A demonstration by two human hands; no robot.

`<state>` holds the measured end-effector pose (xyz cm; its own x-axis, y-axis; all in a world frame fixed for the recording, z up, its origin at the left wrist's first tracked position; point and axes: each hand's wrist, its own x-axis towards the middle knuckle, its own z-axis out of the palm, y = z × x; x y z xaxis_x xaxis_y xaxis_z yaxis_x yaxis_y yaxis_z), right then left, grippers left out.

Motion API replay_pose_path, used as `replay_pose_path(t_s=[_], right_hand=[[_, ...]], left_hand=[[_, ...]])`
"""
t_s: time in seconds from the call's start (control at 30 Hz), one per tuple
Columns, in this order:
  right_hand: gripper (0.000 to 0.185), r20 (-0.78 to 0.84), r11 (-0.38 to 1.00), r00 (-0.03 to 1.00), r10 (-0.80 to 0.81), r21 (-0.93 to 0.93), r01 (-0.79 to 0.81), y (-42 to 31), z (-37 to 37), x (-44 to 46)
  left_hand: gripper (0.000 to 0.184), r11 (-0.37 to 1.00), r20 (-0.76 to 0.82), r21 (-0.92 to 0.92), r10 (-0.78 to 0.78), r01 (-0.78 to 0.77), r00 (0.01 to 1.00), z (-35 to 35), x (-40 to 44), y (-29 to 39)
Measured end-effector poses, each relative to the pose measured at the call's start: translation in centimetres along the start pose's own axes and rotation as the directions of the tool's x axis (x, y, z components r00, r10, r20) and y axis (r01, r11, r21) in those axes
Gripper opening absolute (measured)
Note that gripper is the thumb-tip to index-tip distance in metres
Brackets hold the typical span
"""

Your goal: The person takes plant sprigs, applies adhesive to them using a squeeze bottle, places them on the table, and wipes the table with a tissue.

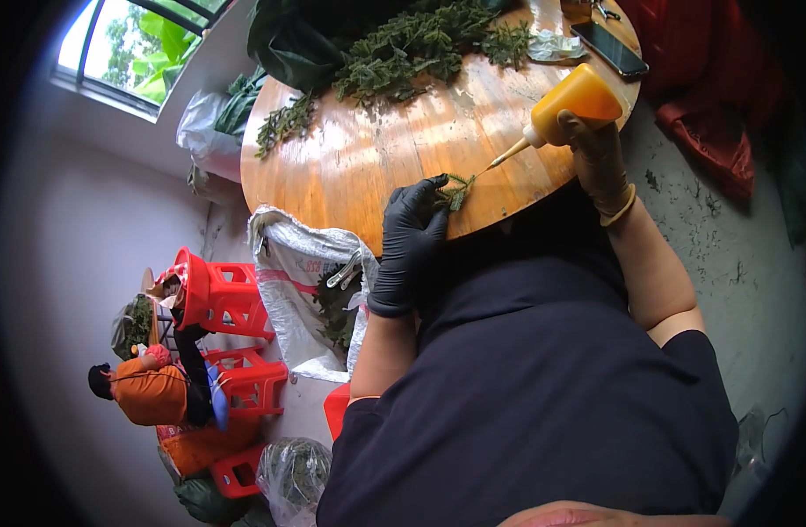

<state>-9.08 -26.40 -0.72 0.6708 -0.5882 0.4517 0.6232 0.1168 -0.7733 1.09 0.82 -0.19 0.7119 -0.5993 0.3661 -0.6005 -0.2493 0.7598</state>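
Shirt (pixel 526 395); sprig (pixel 456 195) near table edge (pixel 495 211)

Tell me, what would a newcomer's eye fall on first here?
Probably the bright orange bottle, tilted in the gloved right hand, its thin nozzle pointing at a small green sprig by the black-gloved left hand near the table's close edge. Next, the heap of greenery across the table's far side. Off to the left, a person in orange sits near red stools.
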Motion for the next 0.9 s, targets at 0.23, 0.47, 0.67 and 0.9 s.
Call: replay_pose_path(t_s=[0.23, 0.47, 0.67, 0.9], right_hand=[[0.032, -0.005, 1.000, 1.000, 0.005, 0.017, -0.005, 0.2, -0.3, 0.1], [0.040, -0.003, 0.982, 0.997, 0.073, 0.178, -0.071, -0.6, -0.7, 0.4], [0.044, -0.006, 0.940, 0.991, 0.132, 0.318, -0.123, -0.1, -2.1, 1.1], [0.053, 0.000, 0.946, 0.988, 0.152, 0.289, -0.146, -0.5, -1.7, 0.9]], left_hand=[[0.041, 0.999, -0.017, -0.054, -0.010, 0.009, 1.000, 0.2, -0.1, -0.6], [0.055, 0.995, -0.135, -0.089, -0.058, 0.046, 0.989, 0.4, -0.8, -0.6], [0.064, 0.866, -0.168, 0.439, 0.339, -0.238, 0.926, 0.2, -0.7, 0.3], [0.060, 0.849, -0.153, 0.466, 0.354, -0.248, 0.923, 0.2, -0.8, 0.8]])
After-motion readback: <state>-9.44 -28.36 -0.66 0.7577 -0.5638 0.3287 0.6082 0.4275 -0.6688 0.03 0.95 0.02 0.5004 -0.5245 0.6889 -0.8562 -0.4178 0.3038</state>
